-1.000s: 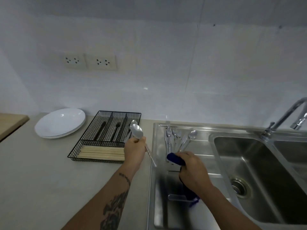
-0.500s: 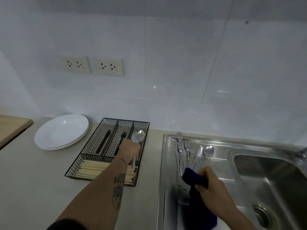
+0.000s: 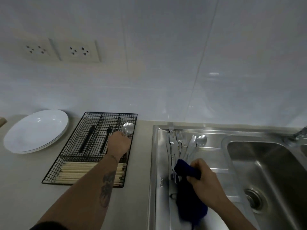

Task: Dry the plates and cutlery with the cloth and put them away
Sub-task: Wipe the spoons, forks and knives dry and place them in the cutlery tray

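A person's left hand (image 3: pixel 120 145) reaches into the rightmost compartment of a black wire cutlery tray (image 3: pixel 93 147), fingers curled at the handles of the spoons (image 3: pixel 127 128) lying there — whether they grip cannot be told. The right hand (image 3: pixel 201 178) clutches a dark blue cloth (image 3: pixel 186 170) over forks and spoons (image 3: pixel 182 146) on the sink drainboard (image 3: pixel 159 163); white plates (image 3: pixel 35 130) sit stacked left of the tray

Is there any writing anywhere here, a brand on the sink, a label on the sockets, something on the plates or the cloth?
None can be read.
Wall sockets: plain plates, only pin holes.
White plates: no print or logo.
Black wire tray: no tag.
Dark blue cloth in the right hand: no visible label.
Sink drainboard: a small stamped mark, too small and blurred to read.
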The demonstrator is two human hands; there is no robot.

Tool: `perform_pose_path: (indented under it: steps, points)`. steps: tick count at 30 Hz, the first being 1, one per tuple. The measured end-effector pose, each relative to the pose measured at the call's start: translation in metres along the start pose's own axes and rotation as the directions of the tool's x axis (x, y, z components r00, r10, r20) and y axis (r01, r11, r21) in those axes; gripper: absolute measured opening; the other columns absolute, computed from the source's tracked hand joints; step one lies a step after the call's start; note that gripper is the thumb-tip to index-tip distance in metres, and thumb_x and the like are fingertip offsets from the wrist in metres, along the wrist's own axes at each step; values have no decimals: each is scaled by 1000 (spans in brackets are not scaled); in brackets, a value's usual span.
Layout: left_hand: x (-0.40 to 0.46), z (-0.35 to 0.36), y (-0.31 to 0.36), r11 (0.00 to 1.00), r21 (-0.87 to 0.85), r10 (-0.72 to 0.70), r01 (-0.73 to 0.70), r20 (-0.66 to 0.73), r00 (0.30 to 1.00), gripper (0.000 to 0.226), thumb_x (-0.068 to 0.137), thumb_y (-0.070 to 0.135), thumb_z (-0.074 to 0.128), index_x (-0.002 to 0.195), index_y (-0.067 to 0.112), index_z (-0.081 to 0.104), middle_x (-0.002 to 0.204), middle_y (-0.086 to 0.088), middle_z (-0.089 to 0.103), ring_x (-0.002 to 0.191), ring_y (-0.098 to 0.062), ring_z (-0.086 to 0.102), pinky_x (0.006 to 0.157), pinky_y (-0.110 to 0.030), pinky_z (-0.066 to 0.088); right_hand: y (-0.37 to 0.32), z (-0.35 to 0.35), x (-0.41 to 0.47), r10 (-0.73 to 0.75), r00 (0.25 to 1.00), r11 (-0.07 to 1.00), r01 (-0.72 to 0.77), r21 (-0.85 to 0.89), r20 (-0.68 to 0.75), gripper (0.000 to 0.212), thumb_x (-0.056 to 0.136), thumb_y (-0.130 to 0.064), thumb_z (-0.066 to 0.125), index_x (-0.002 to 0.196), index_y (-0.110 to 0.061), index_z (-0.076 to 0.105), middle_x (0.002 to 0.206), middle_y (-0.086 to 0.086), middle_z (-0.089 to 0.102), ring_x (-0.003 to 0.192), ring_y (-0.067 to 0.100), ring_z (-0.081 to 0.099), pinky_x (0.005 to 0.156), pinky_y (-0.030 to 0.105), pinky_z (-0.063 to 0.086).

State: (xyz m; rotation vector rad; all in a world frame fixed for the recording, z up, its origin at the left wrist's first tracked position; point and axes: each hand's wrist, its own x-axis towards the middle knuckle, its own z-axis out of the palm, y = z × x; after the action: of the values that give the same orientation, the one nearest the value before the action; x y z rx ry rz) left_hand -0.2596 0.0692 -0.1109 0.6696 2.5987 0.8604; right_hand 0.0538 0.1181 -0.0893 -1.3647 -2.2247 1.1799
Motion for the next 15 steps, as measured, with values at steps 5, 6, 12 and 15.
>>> perform_pose_path:
  steps: [5,6,12,15]
  points:
    - [-10,-2,8,982,72,176,-174,-18,984,10,86,1,54,82,8,60,71,0,57,66,-19,55,54,-23,36,11,-13,-9,27,998,998,-24,57,-55,31,79,1,65,85,-24,47,77,-3,60,68,5,54,58,13,41]
    - [-14,-1,9,978,26,206,-205,-42,978,15,84,-3,55,90,7,64,78,-1,59,74,-23,58,59,-23,37,14,-16,-11,34,997,998,-30,64,-66,30,79,1,65,86,-23,48,78,-3,60,68,5,54,57,13,41]
    - [-73,40,59,905,-47,423,-423,-20,906,27,85,-5,54,103,6,71,102,-7,68,94,-21,62,81,-25,46,33,-34,-25,100,980,988,-79,130,-169,26,81,3,62,86,-19,50,80,1,60,70,12,56,53,14,39]
    - [-109,86,86,880,-41,472,-474,194,860,18,89,7,55,93,15,72,93,-1,68,83,-16,62,76,-26,50,42,-43,-30,138,959,987,-111,118,-246,23,83,-3,61,89,-21,48,79,2,61,69,15,58,56,27,42]
